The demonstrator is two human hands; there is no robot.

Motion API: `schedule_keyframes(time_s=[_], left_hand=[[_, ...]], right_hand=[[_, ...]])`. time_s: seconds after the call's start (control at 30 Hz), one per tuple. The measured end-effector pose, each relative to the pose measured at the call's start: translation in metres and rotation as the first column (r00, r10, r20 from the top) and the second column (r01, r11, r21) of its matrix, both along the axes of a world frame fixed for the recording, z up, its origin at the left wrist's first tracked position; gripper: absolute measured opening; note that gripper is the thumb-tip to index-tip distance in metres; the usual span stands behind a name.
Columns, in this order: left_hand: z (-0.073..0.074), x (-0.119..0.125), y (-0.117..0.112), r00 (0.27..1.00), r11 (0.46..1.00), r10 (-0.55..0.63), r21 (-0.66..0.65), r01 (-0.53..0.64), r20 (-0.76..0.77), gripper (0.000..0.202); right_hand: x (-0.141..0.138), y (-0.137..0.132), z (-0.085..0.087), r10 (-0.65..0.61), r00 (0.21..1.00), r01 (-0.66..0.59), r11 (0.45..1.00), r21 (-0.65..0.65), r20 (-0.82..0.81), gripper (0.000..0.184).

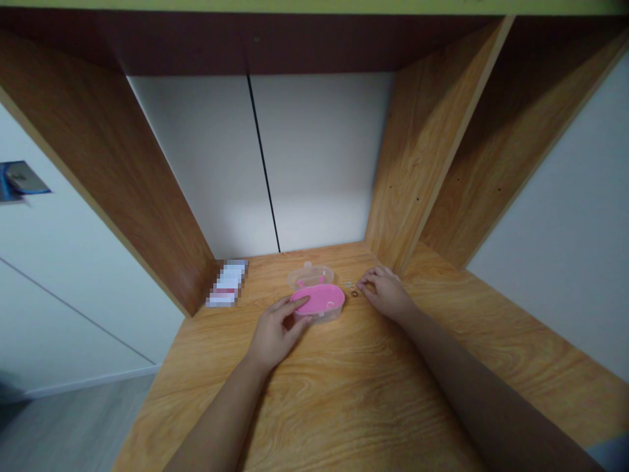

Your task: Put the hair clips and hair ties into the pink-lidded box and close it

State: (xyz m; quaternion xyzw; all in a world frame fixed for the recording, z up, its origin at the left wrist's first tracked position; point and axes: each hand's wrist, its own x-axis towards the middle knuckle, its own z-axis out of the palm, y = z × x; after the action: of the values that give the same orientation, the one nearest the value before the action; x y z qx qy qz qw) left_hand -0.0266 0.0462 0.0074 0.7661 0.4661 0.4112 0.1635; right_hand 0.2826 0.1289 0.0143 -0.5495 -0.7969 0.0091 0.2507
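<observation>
An oval clear plastic box (328,316) with a pink inner tray (322,299) stands on the wooden desk. Its clear lid (310,276) is swung open behind it. My left hand (275,328) grips the box's left end, fingers over the pink tray and thumb along the front wall. A small pale ring lies on the tray's right part. To the right of the box are a small dark ring (354,294) and a pale one (348,284). My right hand (386,294) is beside them, thumb and fingertips pinched together; whatever is between them is too small to make out.
A blurred white and red packet (227,283) lies at the back left of the desk (344,393). Wooden side panels (417,151) rise left and right, a white back panel (314,157) stands behind, and a shelf (255,42) hangs overhead.
</observation>
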Motion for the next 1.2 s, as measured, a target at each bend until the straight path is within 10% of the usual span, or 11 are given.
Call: schedule_keyframes(time_s=[0.63,0.93,1.2], left_hand=[[0.001,0.000,-0.002,1.000,1.000,0.011,-0.012,-0.011,-0.009,0.038],[0.002,0.001,-0.001,1.000,1.000,0.009,-0.009,-0.009,-0.009,0.038],[0.001,0.001,-0.001,1.000,1.000,0.000,-0.006,0.000,-0.010,0.039]], right_hand=[[-0.009,-0.004,-0.003,0.053,0.998,-0.054,0.998,-0.027,-0.044,0.010],[-0.035,-0.019,0.017,0.136,0.921,-0.119,0.990,0.069,-0.365,0.009],[-0.069,-0.026,0.011,0.042,0.758,-0.147,0.983,-0.109,-0.651,0.012]])
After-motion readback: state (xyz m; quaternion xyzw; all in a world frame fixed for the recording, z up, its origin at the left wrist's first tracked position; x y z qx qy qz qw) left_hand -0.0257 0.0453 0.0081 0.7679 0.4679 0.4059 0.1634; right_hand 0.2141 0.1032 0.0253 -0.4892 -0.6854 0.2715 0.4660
